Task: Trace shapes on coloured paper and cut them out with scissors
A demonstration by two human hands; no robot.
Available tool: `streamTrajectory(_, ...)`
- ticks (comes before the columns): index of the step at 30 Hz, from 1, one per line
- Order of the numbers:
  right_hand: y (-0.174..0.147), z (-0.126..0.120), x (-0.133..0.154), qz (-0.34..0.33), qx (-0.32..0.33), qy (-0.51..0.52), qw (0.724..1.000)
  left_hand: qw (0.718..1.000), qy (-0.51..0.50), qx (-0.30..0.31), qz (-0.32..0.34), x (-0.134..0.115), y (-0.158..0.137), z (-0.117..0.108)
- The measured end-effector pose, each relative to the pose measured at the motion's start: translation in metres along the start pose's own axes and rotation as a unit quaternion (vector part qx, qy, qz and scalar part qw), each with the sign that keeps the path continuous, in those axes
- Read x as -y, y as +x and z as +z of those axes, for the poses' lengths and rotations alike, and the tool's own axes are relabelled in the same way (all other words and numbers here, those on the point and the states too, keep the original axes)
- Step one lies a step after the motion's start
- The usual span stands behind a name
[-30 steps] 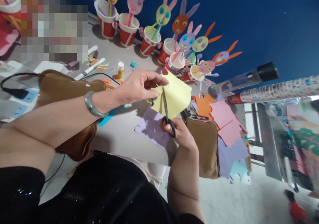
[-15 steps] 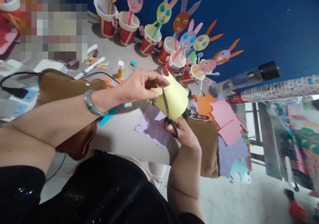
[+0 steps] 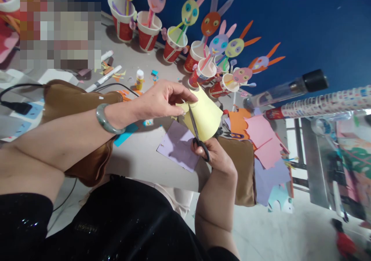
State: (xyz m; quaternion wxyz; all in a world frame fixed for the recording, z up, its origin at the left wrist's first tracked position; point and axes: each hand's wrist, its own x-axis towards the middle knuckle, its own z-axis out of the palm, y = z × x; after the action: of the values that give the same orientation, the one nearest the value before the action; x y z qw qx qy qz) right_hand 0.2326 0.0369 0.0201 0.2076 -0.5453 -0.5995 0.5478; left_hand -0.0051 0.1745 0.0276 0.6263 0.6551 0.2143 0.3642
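Note:
My left hand (image 3: 165, 98), with a green bangle (image 3: 108, 118) at its wrist, pinches the upper left edge of a sheet of yellow paper (image 3: 206, 116) between thumb and fingers. The paper is held in the air and curls outward on the right. In my right hand (image 3: 216, 152) is a pair of scissors (image 3: 199, 142) with black handles. Their blades point up to the pinched edge and lie against the paper, close to my left fingertips. Below on the table lies a purple sheet of paper (image 3: 176, 147), partly in shadow.
Red paper cups (image 3: 149, 38) with paper rabbit faces line the back wall. A glue bottle (image 3: 139, 80), a white marker (image 3: 104, 78) and paper scraps lie left. Brown cushions (image 3: 239, 172) cover the table edge. Pink paper (image 3: 265, 143) and a stack of cups (image 3: 319, 103) are on the right.
My right hand and the scissors have shifted slightly right and down. The yellow paper's right side has swung a little to the right. My left hand has barely moved.

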Motion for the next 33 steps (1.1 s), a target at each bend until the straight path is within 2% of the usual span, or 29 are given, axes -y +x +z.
streamTrajectory(10,0.0006,-0.0013,-0.0019,0.006,0.01,-0.003,1.0,0.999,0.03,0.017,-0.01,-0.0074,-0.0016,0.0017)
streamTrajectory(21,-0.0023,-0.0029,-0.0004,0.043,-0.021,0.014,0.999,0.999,0.034,0.025,-0.02,-0.0098,-0.0019,0.001)
streamTrajectory(33,-0.0012,-0.0047,0.0009,0.048,-0.032,0.022,0.998,1.0,0.012,0.018,-0.022,-0.0091,-0.0016,0.0014)
